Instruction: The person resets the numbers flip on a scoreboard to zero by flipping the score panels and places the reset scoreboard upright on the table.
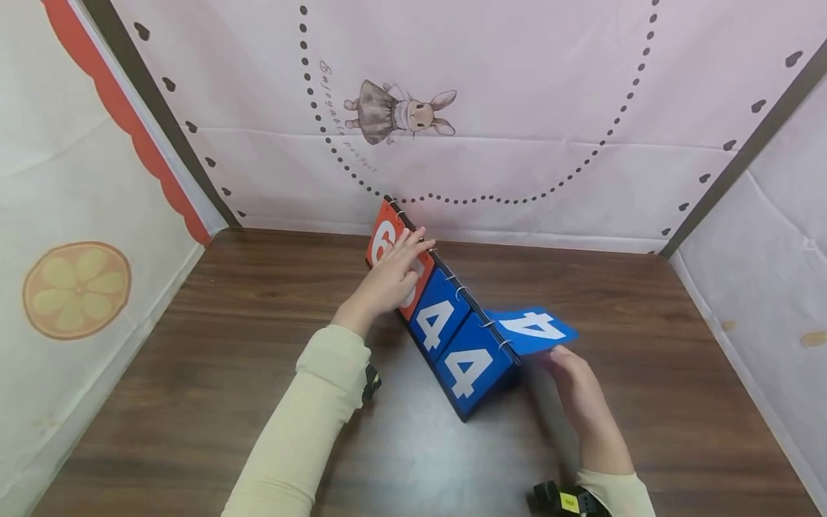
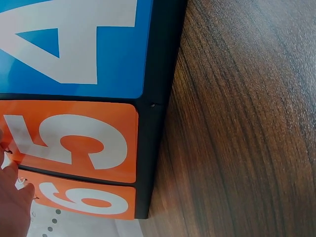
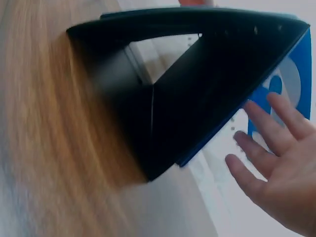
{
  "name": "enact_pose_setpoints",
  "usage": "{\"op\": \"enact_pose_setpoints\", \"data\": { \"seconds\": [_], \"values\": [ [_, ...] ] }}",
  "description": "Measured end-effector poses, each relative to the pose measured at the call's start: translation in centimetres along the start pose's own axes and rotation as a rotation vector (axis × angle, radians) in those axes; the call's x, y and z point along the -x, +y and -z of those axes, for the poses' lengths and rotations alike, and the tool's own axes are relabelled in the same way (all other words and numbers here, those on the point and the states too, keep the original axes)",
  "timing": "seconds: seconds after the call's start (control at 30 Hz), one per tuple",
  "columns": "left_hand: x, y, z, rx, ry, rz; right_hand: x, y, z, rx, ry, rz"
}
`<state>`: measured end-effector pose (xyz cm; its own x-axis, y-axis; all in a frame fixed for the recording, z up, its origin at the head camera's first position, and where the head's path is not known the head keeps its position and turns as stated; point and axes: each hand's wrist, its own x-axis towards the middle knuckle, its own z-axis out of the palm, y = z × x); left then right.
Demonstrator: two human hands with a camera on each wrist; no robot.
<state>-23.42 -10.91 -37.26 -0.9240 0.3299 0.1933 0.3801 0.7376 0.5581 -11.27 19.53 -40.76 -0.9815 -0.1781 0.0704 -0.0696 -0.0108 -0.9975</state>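
Note:
A tabletop flip scoreboard (image 1: pixel 474 370) stands like a tent, slanting across the table. Its near face shows two orange cards beside two blue cards, each blue one with a white 4. In the left wrist view the orange cards read 5 (image 2: pixel 84 140) and 6 (image 2: pixel 86 200). My left hand (image 1: pixel 384 276) rests over the orange cards, fingers extended across the ringed top edge. Another blue card (image 1: pixel 533 330) with a 4 sticks out behind the ridge. At its lower edge is my right hand (image 1: pixel 575 391), whose fingers (image 3: pixel 259 158) are spread in the right wrist view.
Brown wood-grain table (image 1: pixel 213 402) lies under the scoreboard. A white printed cloth wall (image 1: pixel 517 86) rises close behind its far end, with more cloth walls left and right. The right wrist view shows the scoreboard's hollow black inside (image 3: pixel 192 98).

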Motion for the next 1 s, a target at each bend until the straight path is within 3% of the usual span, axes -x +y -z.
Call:
{"op": "enact_pose_setpoints", "data": {
  "seconds": [0.07, 0.1, 0.2, 0.3, 0.5, 0.77, 1.0],
  "values": [
    [0.1, 0.0, 0.0, -0.004, 0.003, 0.001, 0.2, -0.5, -0.6, -0.075, 0.021, 0.044],
    [0.2, 0.0, 0.0, -0.004, 0.005, 0.003, 0.3, -0.8, -1.0, -0.057, 0.039, 0.048],
    [0.3, 0.0, 0.1, -0.005, 0.008, 0.002, 0.6, -1.8, -2.3, 0.098, 0.087, -0.010],
    [0.2, 0.1, 0.2, 0.000, 0.005, 0.000, 0.8, -2.8, -3.3, 0.270, 0.084, -0.099],
    [0.1, 0.0, 0.1, 0.004, 0.002, 0.004, 0.9, -3.5, -4.4, 0.293, 0.140, -0.162],
    [0.0, 0.1, -0.1, 0.011, 0.005, 0.011, 1.1, -3.2, -4.7, 0.176, 0.162, -0.016],
    [0.0, 0.2, 0.0, 0.009, 0.000, 0.010, 0.9, -2.9, -5.0, 0.210, 0.147, 0.140]
  ]
}}
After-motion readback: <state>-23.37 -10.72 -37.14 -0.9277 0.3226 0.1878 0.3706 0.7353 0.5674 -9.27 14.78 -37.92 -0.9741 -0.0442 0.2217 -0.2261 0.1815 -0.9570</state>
